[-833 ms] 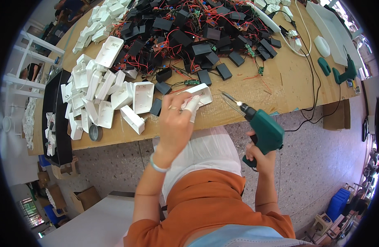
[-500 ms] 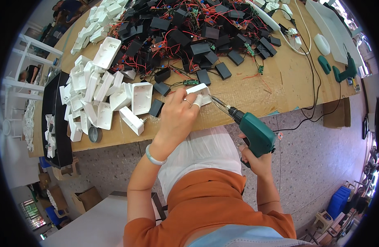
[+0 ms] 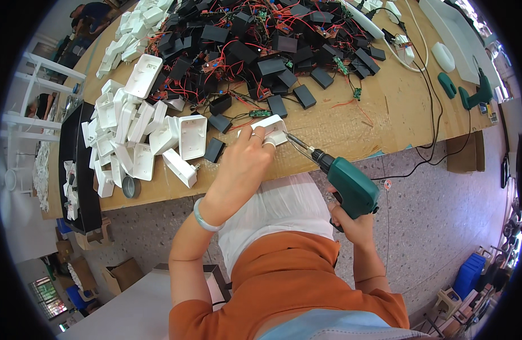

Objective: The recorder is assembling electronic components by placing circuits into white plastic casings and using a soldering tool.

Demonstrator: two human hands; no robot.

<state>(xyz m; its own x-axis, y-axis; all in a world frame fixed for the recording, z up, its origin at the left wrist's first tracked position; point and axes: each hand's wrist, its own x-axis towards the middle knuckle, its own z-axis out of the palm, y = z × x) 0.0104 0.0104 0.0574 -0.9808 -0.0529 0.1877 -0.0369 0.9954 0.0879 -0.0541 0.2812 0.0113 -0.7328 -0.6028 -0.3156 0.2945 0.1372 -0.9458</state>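
Near the table's front edge my left hand (image 3: 246,164) is closed on a small white plastic case (image 3: 277,128), its fingertips over the left side. In my right hand (image 3: 351,220) I grip a green pistol-shaped soldering gun (image 3: 350,184) by its handle. Its slim metal tip, with a thin tube alongside, points left and reaches the right end of the case. Whether the tip touches anything inside cannot be made out. Just beyond the case lies a small green circuit board (image 3: 260,114) with wires.
A heap of black boxes (image 3: 272,67) with red wires and boards covers the back. White open cases (image 3: 142,161) pile up at the left, beside a small round grey tin (image 3: 130,186). Another green gun (image 3: 477,97) and a white tray (image 3: 451,34) are at the right. A black cord (image 3: 414,177) trails rightward.
My left hand has shifted slightly left and its fingers have drawn back from the case's right end. The gun's tip has moved a little left toward the case.
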